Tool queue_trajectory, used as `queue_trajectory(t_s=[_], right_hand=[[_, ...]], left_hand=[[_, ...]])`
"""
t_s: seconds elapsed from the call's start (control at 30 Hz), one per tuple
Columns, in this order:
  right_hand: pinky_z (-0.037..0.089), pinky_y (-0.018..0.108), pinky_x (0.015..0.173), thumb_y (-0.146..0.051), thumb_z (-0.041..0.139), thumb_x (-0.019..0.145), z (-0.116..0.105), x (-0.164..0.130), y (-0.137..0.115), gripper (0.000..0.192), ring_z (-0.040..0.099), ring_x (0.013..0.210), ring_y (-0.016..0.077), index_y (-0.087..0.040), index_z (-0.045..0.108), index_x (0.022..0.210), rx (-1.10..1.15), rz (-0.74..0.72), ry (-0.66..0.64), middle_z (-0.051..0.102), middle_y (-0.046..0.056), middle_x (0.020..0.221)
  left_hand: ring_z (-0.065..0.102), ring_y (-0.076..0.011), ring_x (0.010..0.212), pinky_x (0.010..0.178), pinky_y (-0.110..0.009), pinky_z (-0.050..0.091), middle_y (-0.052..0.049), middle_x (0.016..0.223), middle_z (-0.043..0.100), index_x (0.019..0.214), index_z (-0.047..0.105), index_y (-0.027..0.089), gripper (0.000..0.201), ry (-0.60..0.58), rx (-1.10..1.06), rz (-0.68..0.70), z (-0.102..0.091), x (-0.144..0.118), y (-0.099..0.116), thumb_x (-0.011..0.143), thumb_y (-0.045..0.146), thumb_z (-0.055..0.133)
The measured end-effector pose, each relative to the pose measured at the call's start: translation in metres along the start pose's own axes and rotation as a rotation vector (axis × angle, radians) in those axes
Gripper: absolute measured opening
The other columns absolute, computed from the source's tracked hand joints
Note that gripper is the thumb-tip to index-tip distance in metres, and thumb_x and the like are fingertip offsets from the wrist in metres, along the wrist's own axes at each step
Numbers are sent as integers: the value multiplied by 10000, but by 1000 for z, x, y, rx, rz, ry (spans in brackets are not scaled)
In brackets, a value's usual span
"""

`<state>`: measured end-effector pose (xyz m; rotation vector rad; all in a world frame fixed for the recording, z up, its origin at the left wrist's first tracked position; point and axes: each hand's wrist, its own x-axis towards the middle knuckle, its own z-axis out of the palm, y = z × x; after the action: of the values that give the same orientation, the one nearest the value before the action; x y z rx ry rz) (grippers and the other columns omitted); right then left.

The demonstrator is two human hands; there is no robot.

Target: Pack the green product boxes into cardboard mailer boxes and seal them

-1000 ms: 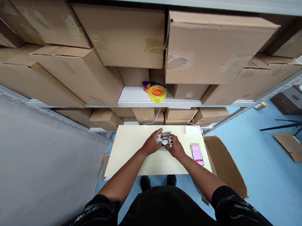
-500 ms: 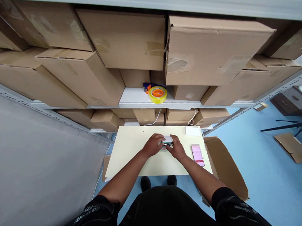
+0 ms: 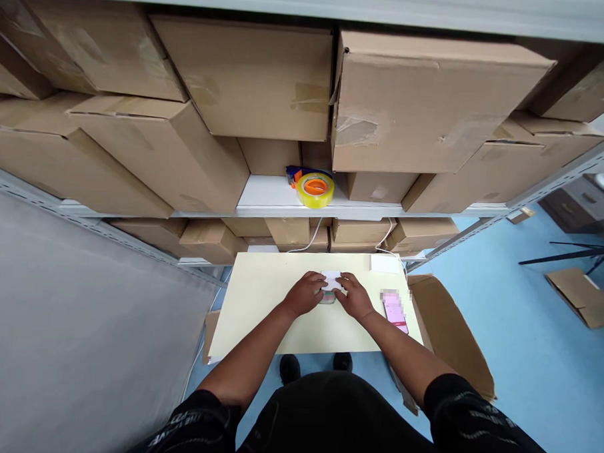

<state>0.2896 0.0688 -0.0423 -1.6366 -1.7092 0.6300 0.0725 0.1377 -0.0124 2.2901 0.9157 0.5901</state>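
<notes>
Over the middle of the pale yellow table (image 3: 258, 318), my left hand (image 3: 305, 294) and my right hand (image 3: 353, 297) face each other. Between them is a small white box-like item (image 3: 332, 279) with faint print on its top face. The fingers of both hands are bent against its sides. Just below its near edge shows a small green and pink piece (image 3: 327, 298); whether it is part of the same item I cannot tell. To the right of my right hand lies a phone (image 3: 394, 311) with a pink screen.
A white box (image 3: 385, 263) sits at the table's back right corner. Cardboard boxes (image 3: 437, 112) fill the shelves ahead. A yellow tape roll (image 3: 315, 190) with orange inside lies on the middle shelf. An open carton (image 3: 450, 333) stands on the floor right of the table.
The white item between my hands has tilted so its printed top face shows more. White strands and a dark gap seen beneath it earlier no longer show. Both hands stay nearly in place.
</notes>
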Motion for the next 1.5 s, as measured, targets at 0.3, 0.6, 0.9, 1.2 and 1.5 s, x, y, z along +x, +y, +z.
queue_trajectory(t_s=[0.3, 0.6, 0.9, 1.2, 1.5], right_hand=[[600, 462, 963, -289, 608, 927, -3, -1, 1, 269, 693, 967, 217, -246, 730, 1163, 73, 24, -2, 582, 109, 1361], [593, 379, 818, -255, 615, 797, 8, -3, 0, 252, 605, 960, 197, -263, 622, 1049, 368, 276, 6, 542, 56, 1186], [540, 389, 895, -354, 642, 725, 17, -10, 2, 563, 602, 1041, 234, -261, 571, 1276, 641, 450, 38, 622, 71, 1259], [511, 394, 909, -227, 572, 540, 36, -34, 35, 671, 628, 1160, 306, -287, 696, 1197, 818, 665, -64, 689, 45, 1264], [545, 352, 788, -178, 560, 506, 66, -2, 20, 750, 644, 1181, 318, -314, 678, 1234, 815, 634, -156, 633, 52, 1367]], left_hand=[[578, -286, 1237, 1103, -531, 518, -82, 1267, 699, 1097, 794, 254, 319, 1, -13, 24, 6, -2, 1, 855, 114, 640], [569, -274, 1249, 1099, -515, 531, -83, 1278, 683, 1077, 782, 234, 275, 12, 28, 48, 13, -10, -4, 876, 128, 628], [431, -297, 1466, 1193, -531, 424, -120, 1550, 472, 1412, 561, 240, 646, 245, -301, -266, 27, -29, -1, 792, 138, 709], [491, -336, 1440, 1076, -490, 492, -150, 1495, 569, 1398, 536, 225, 693, 141, -844, -651, 72, -55, -18, 735, 148, 723], [580, -321, 1336, 1090, -500, 480, -131, 1400, 645, 1403, 545, 215, 711, 216, -891, -700, 52, -47, -40, 714, 142, 703]])
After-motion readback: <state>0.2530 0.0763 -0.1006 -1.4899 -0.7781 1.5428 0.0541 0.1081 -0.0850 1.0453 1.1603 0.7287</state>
